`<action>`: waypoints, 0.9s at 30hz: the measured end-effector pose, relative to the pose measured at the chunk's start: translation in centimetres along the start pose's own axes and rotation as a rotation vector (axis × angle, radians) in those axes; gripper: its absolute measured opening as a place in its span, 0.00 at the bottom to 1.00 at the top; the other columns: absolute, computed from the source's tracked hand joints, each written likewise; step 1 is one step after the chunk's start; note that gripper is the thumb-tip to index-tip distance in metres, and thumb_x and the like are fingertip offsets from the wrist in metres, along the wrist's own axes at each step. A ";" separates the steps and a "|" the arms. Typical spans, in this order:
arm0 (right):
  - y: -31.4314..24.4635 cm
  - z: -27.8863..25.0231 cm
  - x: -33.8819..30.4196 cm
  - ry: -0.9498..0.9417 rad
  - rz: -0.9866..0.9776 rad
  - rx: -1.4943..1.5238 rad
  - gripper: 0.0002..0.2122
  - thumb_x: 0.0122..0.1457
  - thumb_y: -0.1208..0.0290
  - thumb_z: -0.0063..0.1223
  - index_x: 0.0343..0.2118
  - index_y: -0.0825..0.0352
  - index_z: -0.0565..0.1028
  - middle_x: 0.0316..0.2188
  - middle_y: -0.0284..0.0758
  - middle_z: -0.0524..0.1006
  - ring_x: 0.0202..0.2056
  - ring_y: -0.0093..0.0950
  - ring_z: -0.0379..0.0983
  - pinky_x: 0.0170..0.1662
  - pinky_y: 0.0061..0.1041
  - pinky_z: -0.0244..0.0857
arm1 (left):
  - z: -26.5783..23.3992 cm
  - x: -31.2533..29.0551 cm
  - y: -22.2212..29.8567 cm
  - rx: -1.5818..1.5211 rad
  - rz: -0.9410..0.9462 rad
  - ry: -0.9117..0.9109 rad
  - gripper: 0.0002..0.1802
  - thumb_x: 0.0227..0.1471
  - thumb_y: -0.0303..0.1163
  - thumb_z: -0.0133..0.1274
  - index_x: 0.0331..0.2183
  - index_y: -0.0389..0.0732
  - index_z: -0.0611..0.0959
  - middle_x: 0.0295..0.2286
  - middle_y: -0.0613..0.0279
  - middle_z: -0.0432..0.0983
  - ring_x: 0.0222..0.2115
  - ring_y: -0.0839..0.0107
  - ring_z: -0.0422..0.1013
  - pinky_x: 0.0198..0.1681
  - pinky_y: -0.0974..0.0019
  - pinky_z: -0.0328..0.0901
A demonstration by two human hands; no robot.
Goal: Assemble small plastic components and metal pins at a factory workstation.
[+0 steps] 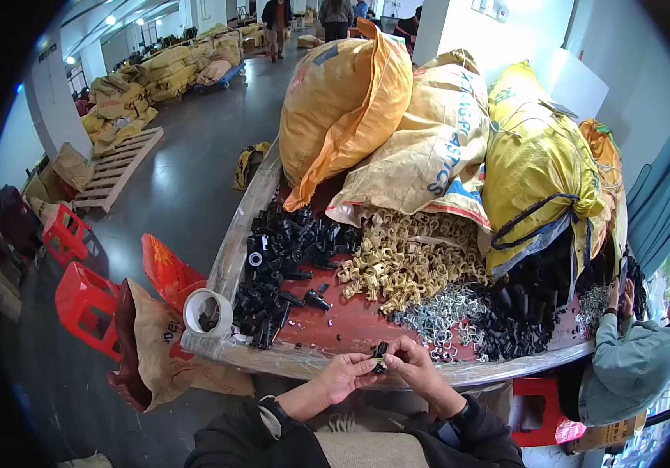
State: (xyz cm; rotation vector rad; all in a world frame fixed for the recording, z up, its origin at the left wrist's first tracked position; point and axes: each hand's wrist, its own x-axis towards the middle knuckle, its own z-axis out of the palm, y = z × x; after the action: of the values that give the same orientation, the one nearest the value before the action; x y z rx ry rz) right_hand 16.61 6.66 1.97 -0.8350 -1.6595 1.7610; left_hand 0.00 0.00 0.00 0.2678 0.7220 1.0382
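Note:
Just over the near edge of the table [315, 337], my two hands meet on a small black plastic fitting [381, 351]. My left hand [344, 376] pinches it from the left between thumb and fingers. From the other side, my right hand [414, 365] closes its fingertips on the same fitting. A little tan shows at its lower part, too small to make out. Beyond my hands are piles of loose parts: black fittings [284, 253] on the left, tan plastic clips [409, 261] in the middle, shiny metal clips [445, 316] and small black pieces [518, 327] to the right.
Large stuffed sacks, orange [335, 101], tan [436, 132] and yellow [541, 148], stand along the table's far side. A white round tub [208, 310] sits at the left corner. Red stools [89, 308] stand left; a co-worker [635, 366] works at the right end.

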 end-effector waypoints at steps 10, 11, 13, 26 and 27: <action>-0.4 0.1 0.8 0.034 -0.230 -0.267 0.06 0.48 0.73 0.48 0.24 0.68 0.64 0.21 0.32 0.63 0.24 0.23 0.59 0.26 0.19 0.54 | 0.6 0.5 0.6 -0.035 -0.021 0.030 0.08 0.45 0.30 0.48 0.30 0.38 0.75 0.27 0.63 0.72 0.30 0.67 0.70 0.33 0.72 0.66; -0.3 0.3 0.6 0.070 -0.146 -0.187 0.06 0.48 0.73 0.48 0.24 0.68 0.64 0.21 0.32 0.63 0.24 0.24 0.59 0.26 0.20 0.54 | 0.7 0.4 0.5 -0.023 0.011 0.061 0.08 0.45 0.30 0.48 0.30 0.38 0.75 0.27 0.64 0.72 0.30 0.67 0.70 0.33 0.72 0.66; -0.5 0.3 0.2 0.064 -0.196 -0.248 0.06 0.48 0.73 0.48 0.24 0.68 0.64 0.22 0.33 0.63 0.25 0.25 0.59 0.27 0.20 0.54 | 0.9 0.1 0.4 -0.013 0.005 0.046 0.08 0.45 0.30 0.48 0.30 0.38 0.75 0.26 0.64 0.72 0.30 0.67 0.70 0.33 0.72 0.66; -2.5 0.7 -1.8 0.045 -0.442 -0.481 0.07 0.48 0.70 0.49 0.25 0.67 0.66 0.31 0.35 0.63 0.36 0.29 0.59 0.38 0.25 0.53 | 1.4 -1.7 0.1 0.037 -0.042 -0.078 0.10 0.45 0.33 0.48 0.32 0.39 0.75 0.27 0.65 0.72 0.30 0.67 0.70 0.33 0.72 0.65; -2.5 0.8 -1.9 0.052 -0.441 -0.464 0.07 0.48 0.70 0.49 0.25 0.67 0.66 0.32 0.36 0.63 0.37 0.29 0.59 0.40 0.25 0.53 | 1.4 -1.7 0.1 0.038 -0.032 -0.090 0.10 0.45 0.33 0.48 0.32 0.39 0.75 0.27 0.65 0.72 0.30 0.67 0.70 0.33 0.72 0.65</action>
State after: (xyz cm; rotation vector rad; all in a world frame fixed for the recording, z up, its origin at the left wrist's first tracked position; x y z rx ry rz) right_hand 17.18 4.83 4.59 -0.6302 -2.0629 1.0659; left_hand 0.33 -1.23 1.76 0.3331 0.6638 0.9770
